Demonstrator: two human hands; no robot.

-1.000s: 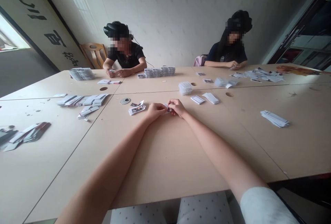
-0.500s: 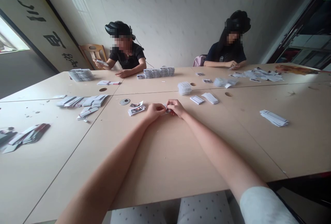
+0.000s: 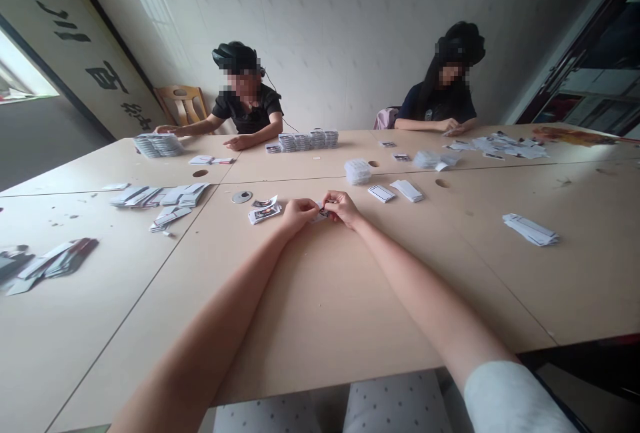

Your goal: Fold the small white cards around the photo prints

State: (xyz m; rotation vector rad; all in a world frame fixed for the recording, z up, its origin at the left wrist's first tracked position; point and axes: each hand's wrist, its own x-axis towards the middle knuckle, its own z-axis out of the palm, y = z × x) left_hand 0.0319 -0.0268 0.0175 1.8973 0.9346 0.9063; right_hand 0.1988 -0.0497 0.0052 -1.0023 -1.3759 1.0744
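Observation:
Close together over the middle of the table, my two hands meet at a small printed card (image 3: 323,212). My left hand (image 3: 300,213) is closed with its fingertips on the card's left side; much of the card is covered. The fingers of my right hand (image 3: 341,207) pinch it from the right. Just left of my left hand lies a small stack of picture cards (image 3: 265,213), one of them askew on top. Right of my right hand are a stack of white cards with a dark border (image 3: 381,193) and a stack of plain white cards (image 3: 407,190).
A pile of clear plastic sleeves (image 3: 357,171) lies beyond my hands. Rows of white cards (image 3: 157,195) are at left, a strip stack (image 3: 531,229) at right. Two people sit opposite, near stacked packs (image 3: 307,140) and scattered cards (image 3: 510,145).
My hands have barely shifted; a little more of the card shows between them. The person at far left has reached an arm out to the stacked packs there.

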